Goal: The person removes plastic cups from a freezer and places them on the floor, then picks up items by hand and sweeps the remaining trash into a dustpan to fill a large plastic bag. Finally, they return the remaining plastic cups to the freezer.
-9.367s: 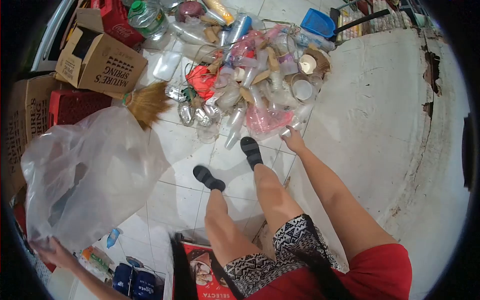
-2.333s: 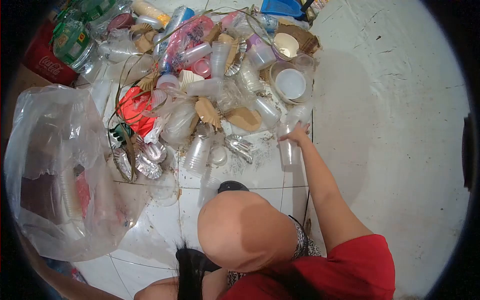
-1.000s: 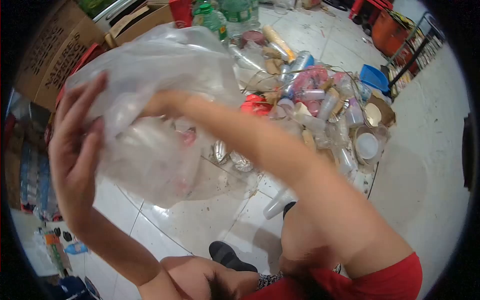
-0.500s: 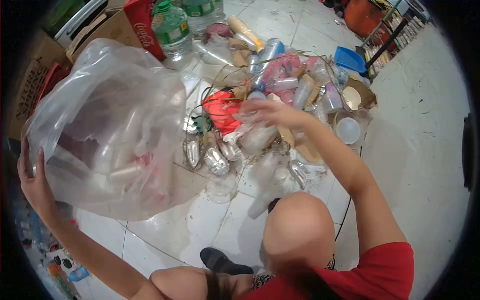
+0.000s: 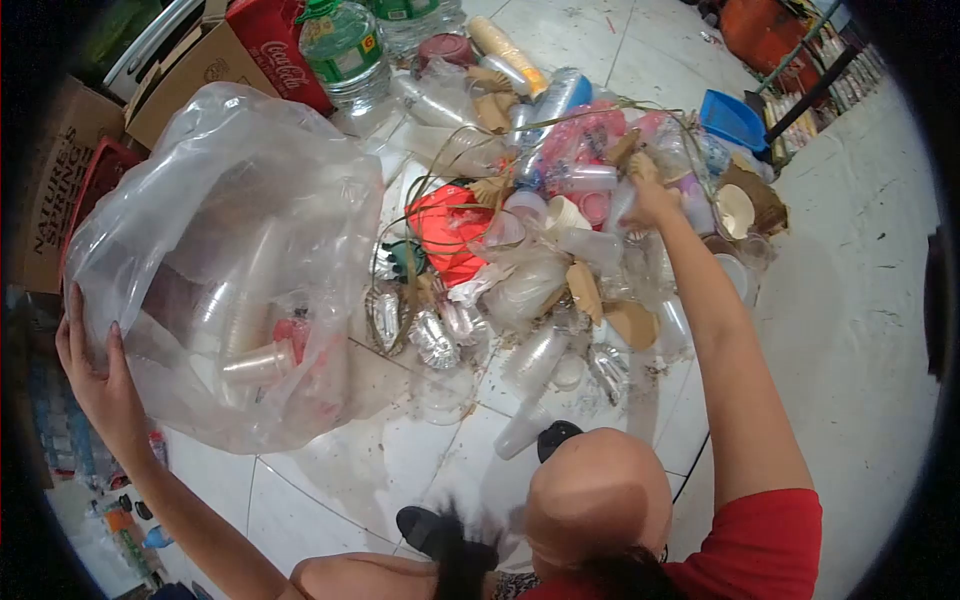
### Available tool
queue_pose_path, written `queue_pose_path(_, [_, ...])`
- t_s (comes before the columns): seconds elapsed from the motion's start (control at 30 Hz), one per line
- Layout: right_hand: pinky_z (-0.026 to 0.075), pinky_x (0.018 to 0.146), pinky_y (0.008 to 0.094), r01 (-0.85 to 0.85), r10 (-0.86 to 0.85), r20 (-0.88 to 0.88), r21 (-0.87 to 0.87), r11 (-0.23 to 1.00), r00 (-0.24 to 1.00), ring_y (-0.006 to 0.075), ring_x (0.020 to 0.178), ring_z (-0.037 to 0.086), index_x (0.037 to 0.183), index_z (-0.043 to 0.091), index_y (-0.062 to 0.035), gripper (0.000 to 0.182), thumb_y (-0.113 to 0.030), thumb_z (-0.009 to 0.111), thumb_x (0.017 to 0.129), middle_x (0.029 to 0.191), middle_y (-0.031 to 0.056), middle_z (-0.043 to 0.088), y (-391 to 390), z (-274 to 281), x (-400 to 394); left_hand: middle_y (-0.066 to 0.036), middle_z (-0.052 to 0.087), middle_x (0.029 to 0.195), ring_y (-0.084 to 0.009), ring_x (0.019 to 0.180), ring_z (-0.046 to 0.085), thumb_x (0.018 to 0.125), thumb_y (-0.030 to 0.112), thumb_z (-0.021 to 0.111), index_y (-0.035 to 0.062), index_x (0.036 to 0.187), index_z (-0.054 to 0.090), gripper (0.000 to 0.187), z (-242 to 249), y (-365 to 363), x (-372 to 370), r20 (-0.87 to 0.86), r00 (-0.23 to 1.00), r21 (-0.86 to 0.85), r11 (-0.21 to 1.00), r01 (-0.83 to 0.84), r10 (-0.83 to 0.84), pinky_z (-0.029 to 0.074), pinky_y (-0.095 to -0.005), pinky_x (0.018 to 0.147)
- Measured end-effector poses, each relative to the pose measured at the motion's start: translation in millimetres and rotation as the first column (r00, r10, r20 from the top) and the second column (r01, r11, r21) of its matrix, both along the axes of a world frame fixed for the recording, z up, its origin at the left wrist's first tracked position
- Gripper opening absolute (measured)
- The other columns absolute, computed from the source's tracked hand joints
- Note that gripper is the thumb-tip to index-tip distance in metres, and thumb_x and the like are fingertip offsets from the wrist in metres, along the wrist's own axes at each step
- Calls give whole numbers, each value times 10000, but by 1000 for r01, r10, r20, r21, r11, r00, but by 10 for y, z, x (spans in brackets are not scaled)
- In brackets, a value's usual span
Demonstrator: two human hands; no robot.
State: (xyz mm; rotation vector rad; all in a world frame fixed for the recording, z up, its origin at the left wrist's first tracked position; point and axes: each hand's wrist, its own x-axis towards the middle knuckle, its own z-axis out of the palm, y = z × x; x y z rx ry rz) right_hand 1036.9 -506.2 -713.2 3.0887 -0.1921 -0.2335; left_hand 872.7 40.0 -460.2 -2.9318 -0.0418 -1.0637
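R hand [image 5: 652, 200] now farther right in cup pile [image 5: 560, 250]

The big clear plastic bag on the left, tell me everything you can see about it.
The clear plastic bag is large, thin and crinkled, puffed out wide and held up off the tiled floor. The left hand grips its lower left edge. Through the film show stacked clear plastic cups and something red. It hangs left of the heap of cups and wrappers, in front of the cardboard boxes.

Perhaps a shop, Coca-Cola crate [image 5: 278, 45], bottled-water cartons [image 5: 55, 205]
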Motion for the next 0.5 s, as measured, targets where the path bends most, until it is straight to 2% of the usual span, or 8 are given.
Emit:
queue_pose_path(0.03, [379,778,356,-4,4,-3,10,1000,1000,305,939,471,1062,464,-123,679,-299,713,455,1034,154,484,15,-65,-96,-101,388,1127,-236,1036,401,769,104,478,163,1161,403,404,12,13,-8,-3,1000,10,1000,-4,4,332,-356,881])
queue_pose_path(0.1, [418,684,347,-18,-19,259,139,990,966,311,821,520,969,518,-95,553,-269,707,479,883,163,546,-116,-220,-275,-103,386,1124,-241,1038,398,766,108,484,168,1164,399,411,-3,30,-27,-4,999,-51,998,-46,46,332,-356,880])
queue_pose_path(0.17, [421,626,375,-86,-32,373,296,951,927,327,731,528,862,551,-53,443,-261,695,499,778,170,560,-260,-490,-553,-105,388,1118,-242,1038,398,764,108,486,168,1164,399,414,-7,37,-3,21,999,-65,997,-31,32,332,-359,880])
queue_pose_path(0.23, [419,629,362,-2,-163,314,465,885,935,295,708,537,807,554,-13,407,-267,694,521,727,169,562,-225,-425,-872,-107,389,1113,-244,1038,397,762,107,488,169,1164,399,416,-14,60,20,46,999,-78,997,-17,20,332,-361,880])
queue_pose_path(0.33, [418,631,290,162,-569,261,794,586,780,192,700,534,865,523,20,400,-216,691,588,770,118,563,-182,-156,-1342,-115,379,1138,-237,1064,369,771,126,490,142,1179,380,423,-17,117,36,61,997,-72,996,-47,51,290,-342,900])
queue_pose_path(0.37, [415,640,267,174,-691,201,885,431,694,163,718,527,897,511,24,390,-188,681,617,798,98,558,-194,-49,-1431,-117,379,1139,-237,1065,369,765,121,495,136,1179,380,430,-1,142,42,56,998,-79,997,-9,13,286,-337,902])
queue_pose_path(0.43, [409,673,255,17,-779,14,999,32,627,151,761,518,959,478,21,395,-124,662,641,869,83,540,-260,121,-1482,-119,378,1141,-237,1066,369,759,116,500,130,1179,380,437,39,149,53,54,998,-81,997,17,-13,282,-332,905])
queue_pose_path(0.5, [406,687,258,8,-683,-1,1000,8,730,151,775,515,977,470,5,408,-113,660,635,896,84,531,-145,464,-1379,-109,402,1112,-211,1038,398,723,31,497,95,1164,392,458,66,43,68,82,996,-26,999,25,-23,290,-291,893])
